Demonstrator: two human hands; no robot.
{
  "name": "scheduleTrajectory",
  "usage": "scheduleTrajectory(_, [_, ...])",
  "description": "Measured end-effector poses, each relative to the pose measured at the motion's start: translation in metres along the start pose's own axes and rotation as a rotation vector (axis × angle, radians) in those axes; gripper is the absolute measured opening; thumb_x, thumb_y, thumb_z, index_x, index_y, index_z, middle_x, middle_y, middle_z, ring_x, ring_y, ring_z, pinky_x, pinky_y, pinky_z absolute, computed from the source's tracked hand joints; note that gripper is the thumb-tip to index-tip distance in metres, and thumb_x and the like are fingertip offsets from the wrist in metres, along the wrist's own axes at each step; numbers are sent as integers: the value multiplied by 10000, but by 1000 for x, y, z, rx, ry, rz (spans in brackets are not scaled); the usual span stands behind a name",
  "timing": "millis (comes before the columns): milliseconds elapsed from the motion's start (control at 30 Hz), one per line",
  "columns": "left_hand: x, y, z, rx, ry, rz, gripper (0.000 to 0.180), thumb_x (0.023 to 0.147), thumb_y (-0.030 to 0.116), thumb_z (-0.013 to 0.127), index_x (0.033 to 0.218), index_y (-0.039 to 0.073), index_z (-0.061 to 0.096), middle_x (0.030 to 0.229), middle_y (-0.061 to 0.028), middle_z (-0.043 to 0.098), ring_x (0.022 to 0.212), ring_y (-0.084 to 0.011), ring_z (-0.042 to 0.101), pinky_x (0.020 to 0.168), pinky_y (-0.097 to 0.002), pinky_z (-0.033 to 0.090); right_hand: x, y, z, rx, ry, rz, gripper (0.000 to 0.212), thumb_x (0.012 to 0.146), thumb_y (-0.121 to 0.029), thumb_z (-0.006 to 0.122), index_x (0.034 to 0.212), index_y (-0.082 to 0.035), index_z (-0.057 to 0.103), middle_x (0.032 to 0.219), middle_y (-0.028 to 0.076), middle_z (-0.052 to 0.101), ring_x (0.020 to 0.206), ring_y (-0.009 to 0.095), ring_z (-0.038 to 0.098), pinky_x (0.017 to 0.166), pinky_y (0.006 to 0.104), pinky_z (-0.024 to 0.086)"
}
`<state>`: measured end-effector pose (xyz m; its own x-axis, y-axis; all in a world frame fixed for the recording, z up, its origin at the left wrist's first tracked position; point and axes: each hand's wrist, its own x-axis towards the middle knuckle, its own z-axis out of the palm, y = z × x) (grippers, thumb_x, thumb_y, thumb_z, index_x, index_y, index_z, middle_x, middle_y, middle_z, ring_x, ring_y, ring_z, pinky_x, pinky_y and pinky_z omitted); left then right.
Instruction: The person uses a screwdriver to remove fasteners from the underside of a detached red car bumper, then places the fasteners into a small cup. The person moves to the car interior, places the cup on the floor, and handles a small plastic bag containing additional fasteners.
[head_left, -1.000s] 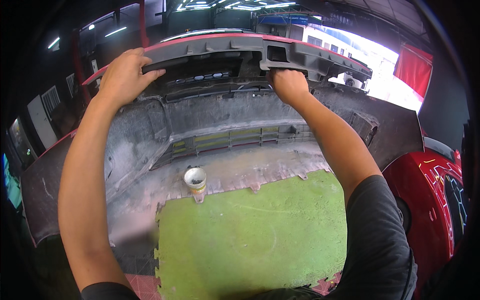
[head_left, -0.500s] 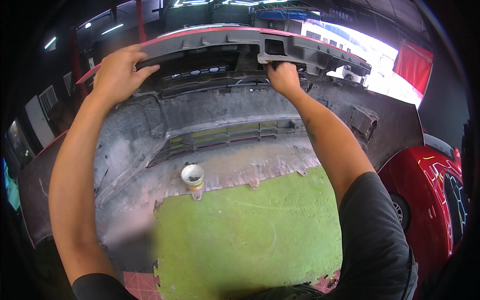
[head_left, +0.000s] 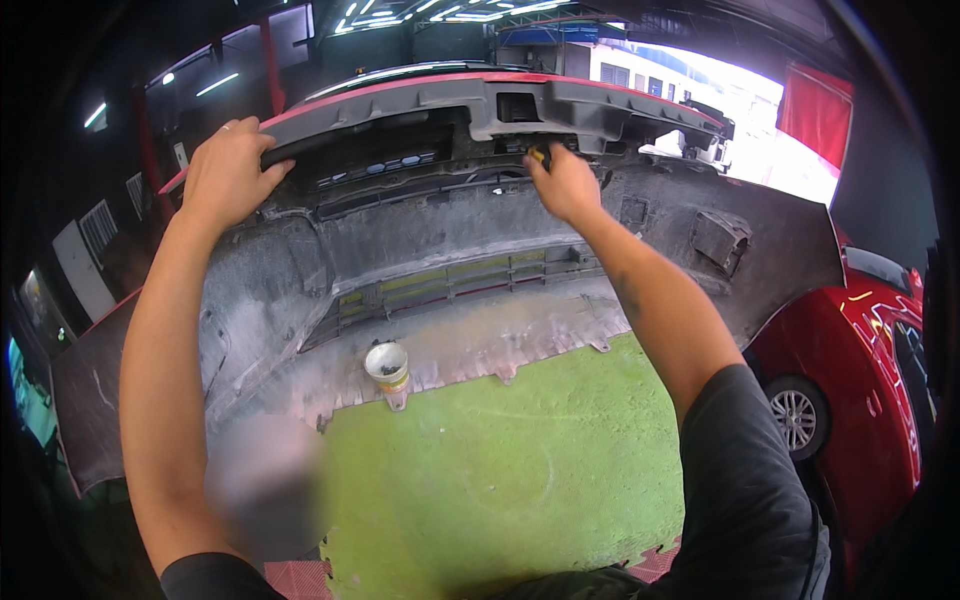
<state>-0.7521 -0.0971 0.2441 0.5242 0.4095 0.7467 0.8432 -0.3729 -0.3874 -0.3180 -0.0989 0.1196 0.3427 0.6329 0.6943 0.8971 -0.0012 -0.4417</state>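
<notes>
— Left hand clamped over top edge of upturned car bumper; right hand pinching small yellow piece at centre bracket.

— Could tip forward if left grip slackens. Might also knock paint cup on lower lip.

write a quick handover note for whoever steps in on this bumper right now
Left hand: gripping the upper left edge of the car bumper cover, which lies inner side up.
Right hand: at the upper middle of the cover, pinching a small yellow item; what it is cannot be told.
Small white cup: standing on the cover's lower lip, by the green mat. Red car to the right.
Done: not readable from this view.
Left: whatever the right hand is working at; keep the cover steadied.
</notes>
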Motion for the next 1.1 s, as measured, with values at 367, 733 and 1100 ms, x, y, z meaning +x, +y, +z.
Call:
scheduleTrajectory(367, [-10, 3, -8, 17, 61, 13, 282, 852, 270, 817, 956, 10, 785, 1007, -143, 651, 1044, -345, 645, 879, -479, 539, -390, 87, -50, 566, -666, 401, 435, 1033, -381, 722, 1274, -20, 682, 910, 97, 703, 818, 182, 653, 759, 348, 552])
scheduleTrajectory(733, [-7, 6, -15, -39, 74, 61, 363, 819, 293, 862, 1006, 7, 739, 997, -134, 627, 1035, -346, 642, 866, -468, 530, -515, 86, -130, 660, -532, 776, 376, 1098, -365, 629, 1263, -27, 642, 806, 17, 629, 688, 102, 587, 622, 296, 501])
scheduleTrajectory(1100, [-10, 73, -47, -109, 280, -44, 412, 955, 376, 792, 1178, 34, 739, 1047, -80, 702, 1006, -272, 684, 864, -412, 538, -487, 141, -140, 859, -443, 810, 392, 1116, -410, 575, 1199, -29, 621, 878, 61, 661, 738, 127, 592, 652, 313, 488])
